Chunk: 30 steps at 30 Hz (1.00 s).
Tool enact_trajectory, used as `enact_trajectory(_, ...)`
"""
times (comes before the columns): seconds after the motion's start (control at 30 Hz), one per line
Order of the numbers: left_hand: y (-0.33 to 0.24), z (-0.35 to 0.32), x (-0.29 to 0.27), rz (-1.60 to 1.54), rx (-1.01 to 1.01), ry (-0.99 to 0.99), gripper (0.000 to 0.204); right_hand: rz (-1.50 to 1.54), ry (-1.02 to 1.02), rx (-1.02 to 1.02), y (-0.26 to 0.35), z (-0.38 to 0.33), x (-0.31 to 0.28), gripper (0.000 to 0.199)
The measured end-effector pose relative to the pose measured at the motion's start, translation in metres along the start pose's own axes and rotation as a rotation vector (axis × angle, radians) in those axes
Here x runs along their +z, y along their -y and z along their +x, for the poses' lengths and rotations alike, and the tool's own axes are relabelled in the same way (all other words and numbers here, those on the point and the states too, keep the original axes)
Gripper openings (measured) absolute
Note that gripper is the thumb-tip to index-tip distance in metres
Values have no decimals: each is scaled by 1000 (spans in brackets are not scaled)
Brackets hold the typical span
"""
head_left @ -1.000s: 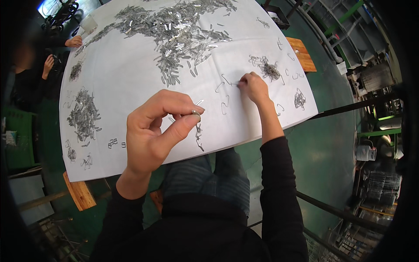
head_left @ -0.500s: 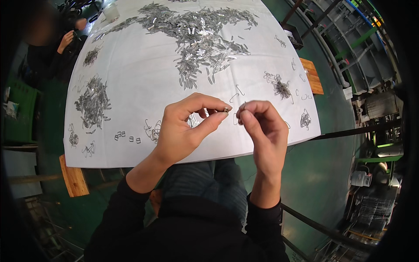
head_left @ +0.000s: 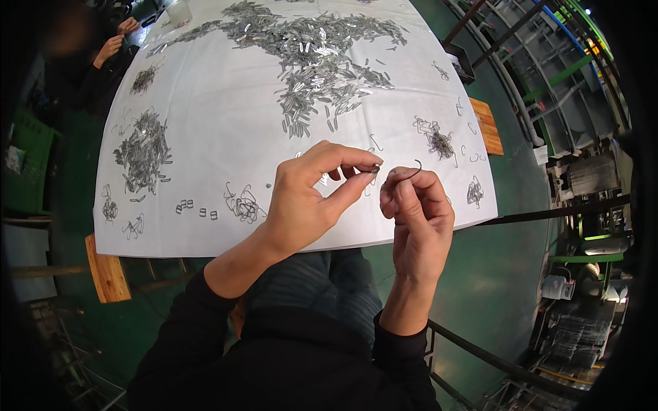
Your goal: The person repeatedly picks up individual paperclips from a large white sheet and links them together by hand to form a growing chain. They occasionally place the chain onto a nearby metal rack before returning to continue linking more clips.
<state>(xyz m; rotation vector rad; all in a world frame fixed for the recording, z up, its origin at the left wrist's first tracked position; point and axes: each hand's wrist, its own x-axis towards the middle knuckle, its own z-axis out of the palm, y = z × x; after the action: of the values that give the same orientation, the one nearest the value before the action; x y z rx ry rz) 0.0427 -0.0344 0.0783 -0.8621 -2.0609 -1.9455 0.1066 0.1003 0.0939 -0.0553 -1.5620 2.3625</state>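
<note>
Over the near edge of the white-covered table, my left hand point(head_left: 298, 195) pinches a small dark metal piece point(head_left: 375, 168) between thumb and forefinger. The fingers hide most of it, so its exact kind is unclear. Just to the right, my right hand point(head_left: 425, 212) is closed on a thin bent wire hook point(head_left: 419, 166), whose curved end sticks up above the fingertips. A small gap separates the two hands' fingertips. Beyond them lies a loose S-shaped wire hook point(head_left: 375, 142). More metal pieces lie partly hidden behind my left hand.
A large heap of flat metal clips point(head_left: 308, 75) spreads across the far middle. A smaller clip pile point(head_left: 142, 154) is at left. Tangled wire hooks point(head_left: 245, 204) lie near the front edge, others point(head_left: 441, 144) at right. Another person's hand point(head_left: 110, 49) shows at far left.
My left hand has shifted right with its metal piece. My right hand has turned, and the wire's curved end now shows above its fingers. The other person's hands have moved slightly.
</note>
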Motion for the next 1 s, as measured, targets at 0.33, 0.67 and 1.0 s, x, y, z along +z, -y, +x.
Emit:
enact_trajectory(0.33, -2, 2, 6, 39, 32, -28, 29, -121, -57, -151, -14, 11, 7, 4)
enact_trajectory(0.67, 125, -5, -5, 491, -286, 175, 10, -104, -77, -310, -2, 11, 3, 5)
enact_trajectory(1.0, 163, -45, 36, 1376, 321, 556, 16, -127, -75, -300, 3, 9, -2, 6)
